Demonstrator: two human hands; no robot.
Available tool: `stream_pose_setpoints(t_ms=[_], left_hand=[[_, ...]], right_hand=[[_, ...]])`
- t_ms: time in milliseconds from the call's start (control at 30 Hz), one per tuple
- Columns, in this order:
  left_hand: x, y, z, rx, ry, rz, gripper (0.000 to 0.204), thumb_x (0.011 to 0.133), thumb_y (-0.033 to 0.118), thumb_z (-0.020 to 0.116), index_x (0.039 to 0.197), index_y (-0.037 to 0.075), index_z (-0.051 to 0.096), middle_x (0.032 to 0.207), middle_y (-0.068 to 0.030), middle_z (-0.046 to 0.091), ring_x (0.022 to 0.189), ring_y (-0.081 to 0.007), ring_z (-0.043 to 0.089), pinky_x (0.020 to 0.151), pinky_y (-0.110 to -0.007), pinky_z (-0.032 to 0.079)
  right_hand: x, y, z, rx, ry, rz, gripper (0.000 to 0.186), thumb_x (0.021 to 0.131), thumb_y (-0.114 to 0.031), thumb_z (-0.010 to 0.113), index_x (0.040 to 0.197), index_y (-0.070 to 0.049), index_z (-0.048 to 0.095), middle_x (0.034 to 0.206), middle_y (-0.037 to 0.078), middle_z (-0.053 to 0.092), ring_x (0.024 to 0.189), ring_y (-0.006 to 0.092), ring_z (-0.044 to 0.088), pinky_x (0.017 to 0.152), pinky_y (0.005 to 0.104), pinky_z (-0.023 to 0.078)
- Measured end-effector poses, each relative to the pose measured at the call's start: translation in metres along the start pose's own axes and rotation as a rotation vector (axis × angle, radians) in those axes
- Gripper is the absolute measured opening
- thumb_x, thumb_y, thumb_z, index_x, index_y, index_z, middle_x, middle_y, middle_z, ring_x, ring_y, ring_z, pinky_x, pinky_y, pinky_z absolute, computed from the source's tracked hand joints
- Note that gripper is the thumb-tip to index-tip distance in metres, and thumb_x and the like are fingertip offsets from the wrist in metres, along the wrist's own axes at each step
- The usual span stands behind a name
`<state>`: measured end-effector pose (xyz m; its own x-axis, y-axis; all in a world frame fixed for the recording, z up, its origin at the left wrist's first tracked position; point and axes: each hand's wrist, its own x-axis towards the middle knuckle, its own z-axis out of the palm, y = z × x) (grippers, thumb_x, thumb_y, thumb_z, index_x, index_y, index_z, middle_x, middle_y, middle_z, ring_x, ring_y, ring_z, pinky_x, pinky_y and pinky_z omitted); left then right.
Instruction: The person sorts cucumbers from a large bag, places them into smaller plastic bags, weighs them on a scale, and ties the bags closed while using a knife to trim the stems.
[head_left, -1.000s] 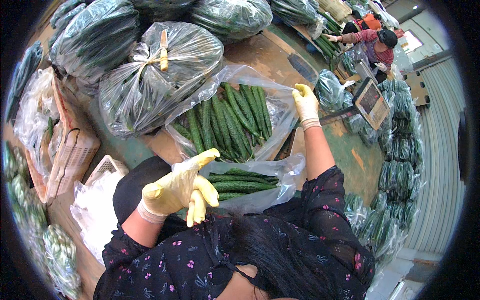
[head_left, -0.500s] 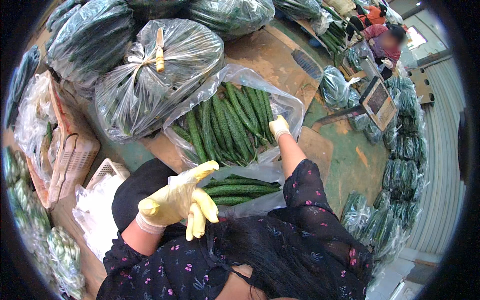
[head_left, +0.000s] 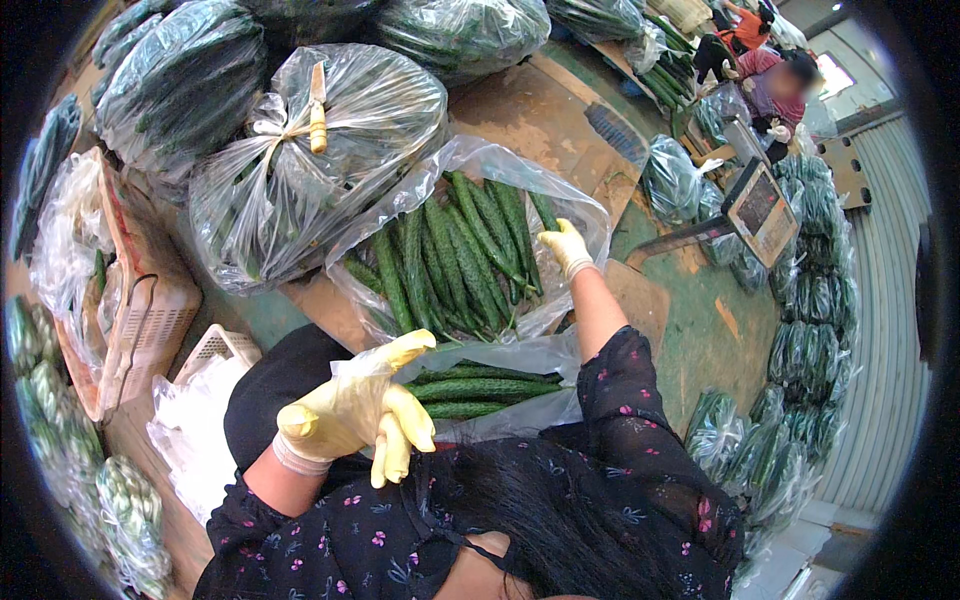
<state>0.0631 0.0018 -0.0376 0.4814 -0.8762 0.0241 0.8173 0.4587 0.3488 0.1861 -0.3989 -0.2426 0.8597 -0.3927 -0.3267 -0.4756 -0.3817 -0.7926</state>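
One cucumber [head_left: 542,208] in right grip [head_left: 568,248], near right edge of clear bag [head_left: 590,208]; left grip [head_left: 352,402] wide

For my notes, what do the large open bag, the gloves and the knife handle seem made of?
Large open bag: glossy clear plastic film; it is see-through, wrinkled and catches highlights.
Gloves: smooth, pale-yellow, rubbery, perhaps latex, judging by the close, creased fit.
Knife handle: probably wood, from its tan colour; too small to judge the finish.
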Motion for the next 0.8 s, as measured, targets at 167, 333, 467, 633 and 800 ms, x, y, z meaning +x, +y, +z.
stream_pose_setpoints(t_ms=[167,333,467,633,800], left_hand=[[0.005,0.003,-0.002,-0.011,-0.028,-0.020,0.129,0.052,0.053,0.079,0.142,0.004,0.001,0.103,-0.0340,0.055,0.073,-0.0347,0.065,0.054,-0.037,0.058],[0.003,0.000,0.000,-0.026,-0.030,0.009,0.121,0.057,0.049,0.078,0.142,0.006,0.003,0.099,-0.0349,0.057,0.065,-0.0390,0.065,0.051,-0.040,0.056],[0.003,-0.001,-0.001,-0.012,-0.028,0.020,0.120,0.058,0.050,0.077,0.142,0.005,0.004,0.100,-0.0344,0.057,0.067,-0.0387,0.065,0.051,-0.040,0.056],[0.004,0.000,0.001,-0.005,-0.058,0.035,0.116,0.060,0.050,0.076,0.142,0.006,0.006,0.101,-0.0328,0.057,0.066,-0.0379,0.065,0.051,-0.040,0.056],[0.002,-0.002,0.004,-0.011,-0.082,0.052,0.116,0.061,0.048,0.077,0.142,0.007,0.005,0.103,-0.0319,0.057,0.067,-0.0379,0.065,0.051,-0.038,0.056]], right_hand=[[-0.015,0.054,0.029,0.009,-0.069,0.254,0.042,0.069,-0.014,0.067,0.108,-0.005,0.056,0.089,0.013,0.063,0.075,0.0260,0.058,0.066,0.0400,0.047],[-0.041,0.012,0.014,0.548,-0.407,0.476,0.022,0.076,-0.020,0.070,0.092,-0.010,0.058,0.077,0.006,0.061,0.063,0.0165,0.057,0.049,0.0351,0.046],[-0.048,-0.011,0.006,0.856,-0.513,0.494,0.017,0.084,-0.018,0.063,0.095,-0.005,0.062,0.078,0.003,0.063,0.063,0.0122,0.057,0.047,0.0221,0.044],[-0.089,-0.031,-0.021,0.907,-0.635,0.418,0.025,0.085,-0.017,0.060,0.103,0.000,0.059,0.090,0.008,0.065,0.067,0.0125,0.058,0.049,0.0225,0.045],[-0.162,-0.061,-0.055,0.793,-0.690,0.277,0.037,0.082,-0.017,0.064,0.112,0.001,0.053,0.092,0.009,0.064,0.064,0.0126,0.058,0.045,0.0212,0.046]])
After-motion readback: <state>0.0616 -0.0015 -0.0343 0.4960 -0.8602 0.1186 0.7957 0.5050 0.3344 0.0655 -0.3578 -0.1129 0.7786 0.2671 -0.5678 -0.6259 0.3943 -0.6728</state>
